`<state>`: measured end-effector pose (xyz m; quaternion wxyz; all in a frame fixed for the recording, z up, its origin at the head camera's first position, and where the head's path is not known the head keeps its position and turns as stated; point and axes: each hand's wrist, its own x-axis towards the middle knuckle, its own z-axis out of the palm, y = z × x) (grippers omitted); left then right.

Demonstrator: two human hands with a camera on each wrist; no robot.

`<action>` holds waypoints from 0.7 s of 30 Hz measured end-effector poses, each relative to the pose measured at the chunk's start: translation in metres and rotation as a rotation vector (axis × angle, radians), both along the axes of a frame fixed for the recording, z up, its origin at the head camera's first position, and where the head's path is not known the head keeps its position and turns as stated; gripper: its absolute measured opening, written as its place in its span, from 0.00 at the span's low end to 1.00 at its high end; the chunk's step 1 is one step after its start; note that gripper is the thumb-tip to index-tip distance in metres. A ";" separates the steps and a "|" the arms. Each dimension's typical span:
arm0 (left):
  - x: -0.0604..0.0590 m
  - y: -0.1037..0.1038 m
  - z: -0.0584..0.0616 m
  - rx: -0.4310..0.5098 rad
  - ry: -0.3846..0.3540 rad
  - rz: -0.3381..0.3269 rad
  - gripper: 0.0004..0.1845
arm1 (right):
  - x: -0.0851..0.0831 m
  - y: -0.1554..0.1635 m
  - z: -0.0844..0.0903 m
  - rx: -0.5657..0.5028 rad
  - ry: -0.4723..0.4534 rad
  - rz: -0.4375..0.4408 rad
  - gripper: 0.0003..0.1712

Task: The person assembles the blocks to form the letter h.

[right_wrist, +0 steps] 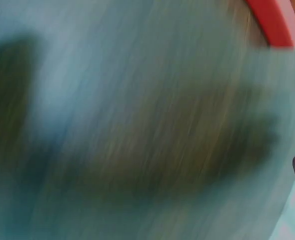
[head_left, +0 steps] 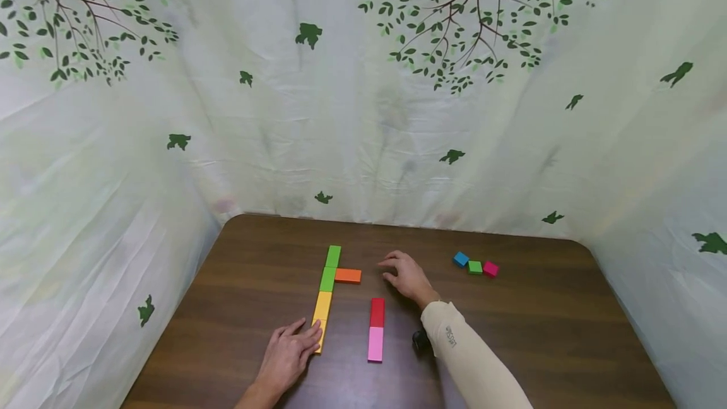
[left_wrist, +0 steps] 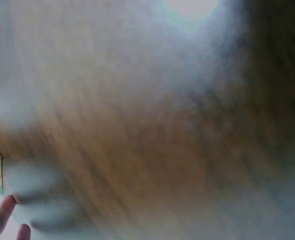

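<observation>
A flat yellow block lay lengthwise under the left hand's fingertips; an orange block lay flat just left of the right hand.

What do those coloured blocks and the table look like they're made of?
Blocks, such as the orange block: probably painted wood or plastic, with flat matte colour and crisp edges; cannot tell which. Table: dark wood or wood-look laminate, with visible grain streaks and a slight sheen.

Head view evenly and softly lit, sharp at centre with wide-angle bowing toward the edges and faint shadows on the table; both wrist views heavily motion-blurred, with pale glare washing the wood.
</observation>
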<state>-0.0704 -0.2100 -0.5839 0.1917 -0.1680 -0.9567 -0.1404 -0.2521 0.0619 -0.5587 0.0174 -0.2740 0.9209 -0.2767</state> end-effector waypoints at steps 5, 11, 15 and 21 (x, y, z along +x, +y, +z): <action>0.001 -0.001 0.000 -0.004 -0.027 0.011 0.17 | -0.003 0.026 -0.003 -0.011 0.058 -0.116 0.14; 0.001 -0.003 0.000 -0.004 -0.077 0.017 0.16 | -0.006 0.064 -0.013 -0.049 0.174 -0.274 0.10; 0.001 -0.002 -0.001 0.004 -0.043 0.004 0.16 | -0.008 0.090 -0.013 -0.061 0.199 -0.311 0.10; -0.001 0.000 -0.003 0.024 -0.020 -0.005 0.16 | -0.006 0.124 -0.015 -0.075 0.205 -0.386 0.11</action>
